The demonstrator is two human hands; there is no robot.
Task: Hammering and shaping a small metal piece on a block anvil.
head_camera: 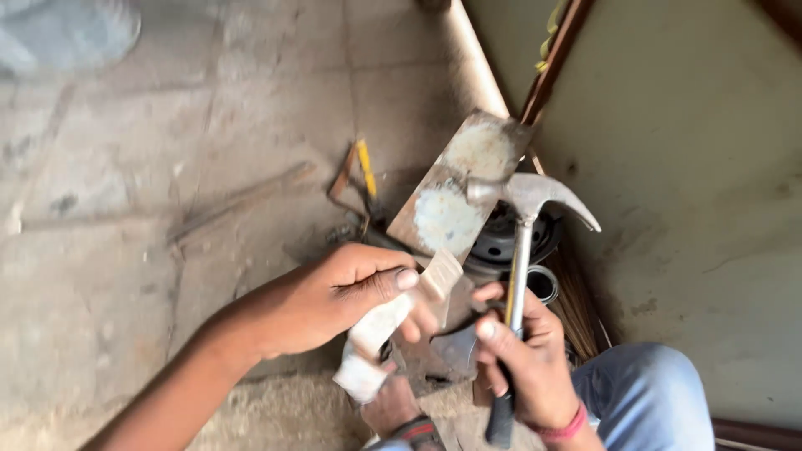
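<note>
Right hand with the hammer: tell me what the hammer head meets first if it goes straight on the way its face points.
Likely the flat metal plate. The right hand holds the hammer upright, its face already at the plate's edge; whether they touch is unclear.

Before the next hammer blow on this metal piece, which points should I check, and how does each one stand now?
1. Right hand grips the claw hammer handle: ok.
2. Left hand holds the flat metal piece by its cloth-wrapped end: ok.
3. Left fingers away from the hammer head: ok.
4. Hammer head firmly fixed on handle: cannot tell.
5. Metal piece supported underneath: cannot tell.
6. Foot below the work: not ok.
</note>
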